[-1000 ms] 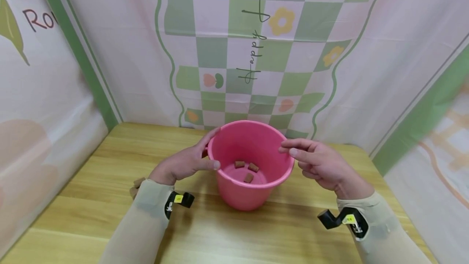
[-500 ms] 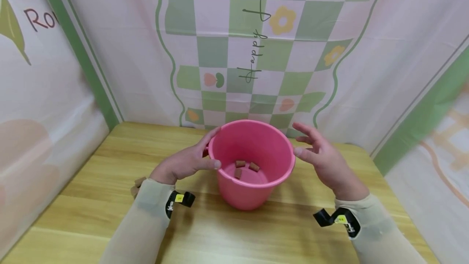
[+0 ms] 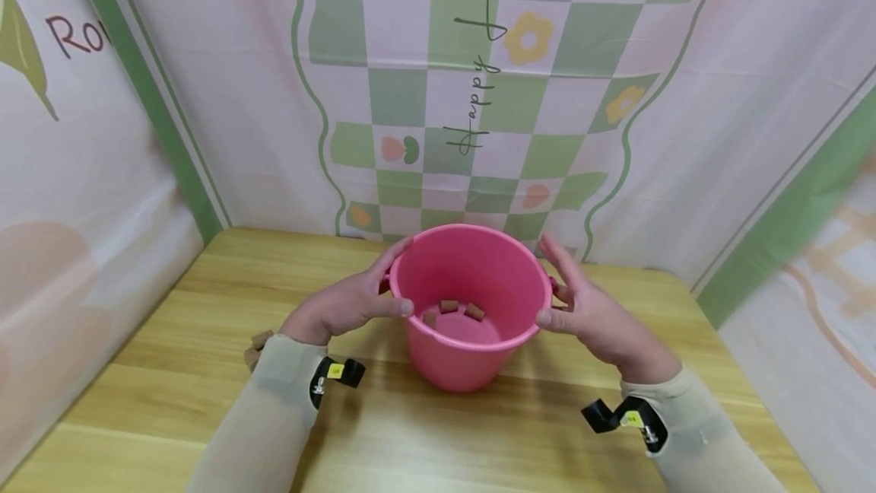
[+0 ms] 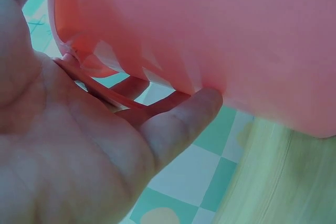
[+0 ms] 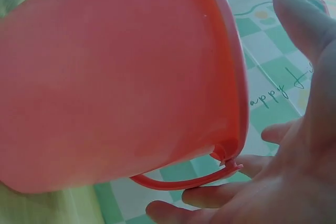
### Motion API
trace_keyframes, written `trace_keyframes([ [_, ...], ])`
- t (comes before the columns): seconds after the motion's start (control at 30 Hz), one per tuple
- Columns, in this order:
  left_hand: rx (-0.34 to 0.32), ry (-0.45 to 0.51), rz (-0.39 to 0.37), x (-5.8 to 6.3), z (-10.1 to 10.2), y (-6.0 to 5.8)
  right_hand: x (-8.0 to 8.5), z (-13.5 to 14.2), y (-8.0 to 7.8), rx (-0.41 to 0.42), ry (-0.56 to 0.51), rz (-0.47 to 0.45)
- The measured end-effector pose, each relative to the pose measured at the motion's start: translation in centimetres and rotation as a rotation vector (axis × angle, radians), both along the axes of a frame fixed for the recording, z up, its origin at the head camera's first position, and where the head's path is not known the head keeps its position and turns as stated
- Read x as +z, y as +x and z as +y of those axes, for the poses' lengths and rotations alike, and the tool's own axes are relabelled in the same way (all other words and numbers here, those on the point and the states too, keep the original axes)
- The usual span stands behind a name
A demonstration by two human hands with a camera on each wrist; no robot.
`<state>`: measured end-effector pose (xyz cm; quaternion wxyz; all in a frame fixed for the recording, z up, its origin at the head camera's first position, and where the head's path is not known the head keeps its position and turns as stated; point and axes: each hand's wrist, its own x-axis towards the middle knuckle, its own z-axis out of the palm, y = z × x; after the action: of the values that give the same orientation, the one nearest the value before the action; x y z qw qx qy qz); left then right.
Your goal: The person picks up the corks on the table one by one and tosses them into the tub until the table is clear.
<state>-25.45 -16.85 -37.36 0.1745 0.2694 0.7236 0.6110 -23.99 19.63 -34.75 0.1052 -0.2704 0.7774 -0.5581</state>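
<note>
A pink plastic bucket (image 3: 452,367) stands upright on the wooden table, between the two hands. On its floor lie three small brown blocks (image 3: 474,312). My left hand (image 3: 349,306) grips the bucket's left side, thumb over the rim and fingers around the outer wall. The left wrist view shows a thin pink bucket handle (image 4: 102,90) across that palm. My right hand (image 3: 595,322) is at the bucket's right side with its thumb near the rim. In the right wrist view its spread fingers lie by the looped handle (image 5: 178,184), holding nothing.
More brown blocks (image 3: 260,339) lie on the table (image 3: 424,447) at the left, partly hidden behind the left sleeve. A printed checked cloth (image 3: 452,97) hangs close behind the table, with cloth at both sides as well.
My right hand has let a brown block drop into the bucket, opened, and moved to the bucket's right side. The dropped block has shifted left on the bucket floor. The left hand stays put.
</note>
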Motion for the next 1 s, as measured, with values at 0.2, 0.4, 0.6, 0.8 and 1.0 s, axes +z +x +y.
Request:
trace_keyframes([
  [0.2,-0.006,0.016,0.005,-0.11,0.13,-0.09,-0.51,-0.07,-0.03,0.021,0.083,0.039],
  [0.4,-0.017,0.026,-0.002,-0.29,0.16,-0.28,-0.74,-0.18,-0.01,0.045,0.089,0.033],
  [0.6,-0.003,0.011,-0.01,-0.24,0.14,-0.24,-0.65,-0.23,-0.04,0.038,0.11,0.038],
  [0.8,-0.01,0.015,-0.006,-0.14,0.1,-0.13,-0.41,-0.47,-0.28,0.045,0.111,0.015],
  [1.0,-0.022,0.031,-0.006,-0.27,0.16,-0.2,0.05,-0.63,-0.3,0.016,0.163,-0.023],
])
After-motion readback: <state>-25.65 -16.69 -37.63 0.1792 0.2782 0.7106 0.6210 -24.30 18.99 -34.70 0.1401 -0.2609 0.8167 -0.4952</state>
